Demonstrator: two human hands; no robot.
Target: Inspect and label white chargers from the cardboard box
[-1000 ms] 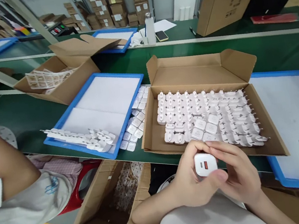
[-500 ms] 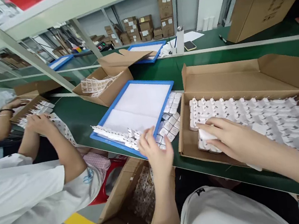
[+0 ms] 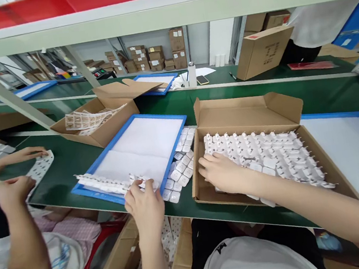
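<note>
My left hand [image 3: 145, 204] is at the right end of a row of small white pieces with hooked tips [image 3: 101, 183]. Its fingers curl over the end pieces, on a white board with a blue frame [image 3: 139, 135]. My right hand [image 3: 221, 172] reaches into an open cardboard box [image 3: 203, 189]. There its fingers close round the left end of a row of white pieces, mostly hidden under the palm. Rows of similar white pieces [image 3: 267, 144], hooks upward, fill much of the box. White square-faced pieces [image 3: 180, 167] lie between board and box.
A second open box [image 3: 98, 130] with white perforated sheets stands behind the board. At the left, a co-worker's hands [image 3: 16, 188] handle a perforated white strip [image 3: 42, 169]. Another blue-framed board [image 3: 351, 146] lies at right. A shelf beam [image 3: 162, 14] crosses overhead.
The view has swung to the right. My left hand has come onto the white row's end with its fingers curling. My right hand has lowered to the box's left side with its piece.
</note>
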